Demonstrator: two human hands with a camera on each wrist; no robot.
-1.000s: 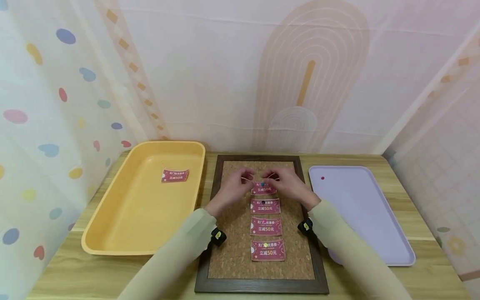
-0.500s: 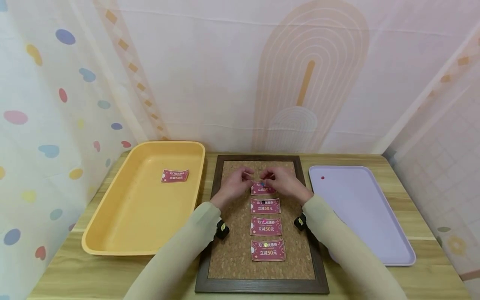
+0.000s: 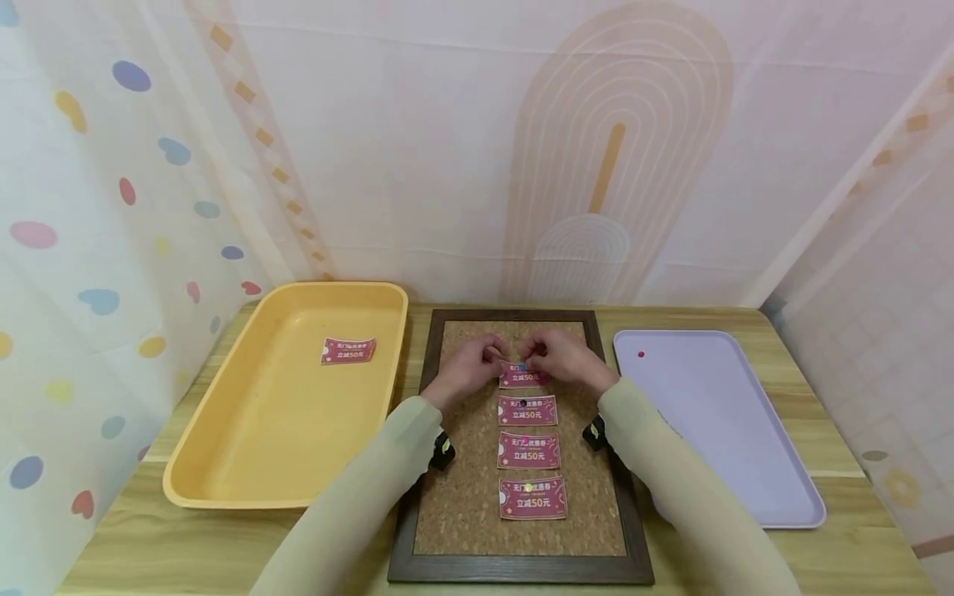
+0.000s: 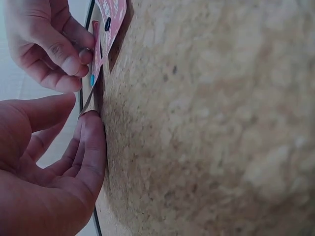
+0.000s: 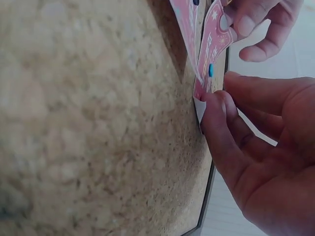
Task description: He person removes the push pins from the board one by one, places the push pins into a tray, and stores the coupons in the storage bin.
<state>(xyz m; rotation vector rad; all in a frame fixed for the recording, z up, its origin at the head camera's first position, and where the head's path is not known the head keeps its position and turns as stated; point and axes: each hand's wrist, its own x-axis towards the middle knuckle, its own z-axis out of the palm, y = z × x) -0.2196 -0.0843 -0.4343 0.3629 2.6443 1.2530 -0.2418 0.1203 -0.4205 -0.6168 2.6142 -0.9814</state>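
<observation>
On a framed corkboard, a column of pink printed coupons is held by small coloured pushpins. At its top lies the coupon with a blue pushpin in its upper part. My left hand pinches that coupon's left edge. At its right edge my right hand does likewise; a bit of white backing shows where the paper bends up by the fingertips. Below are a coupon with a black pin, one with a pink pin, and one with a yellow pin.
To the left of the board, a deep yellow tray holds one loose coupon. A shallow lilac tray on the right holds one red pushpin. Patterned cloth hangs behind the wooden table.
Both hands have drawn slightly inward and down along the top coupon's edges, and the forearms have shifted a little. The pinned coupons and the trays stay in place.
</observation>
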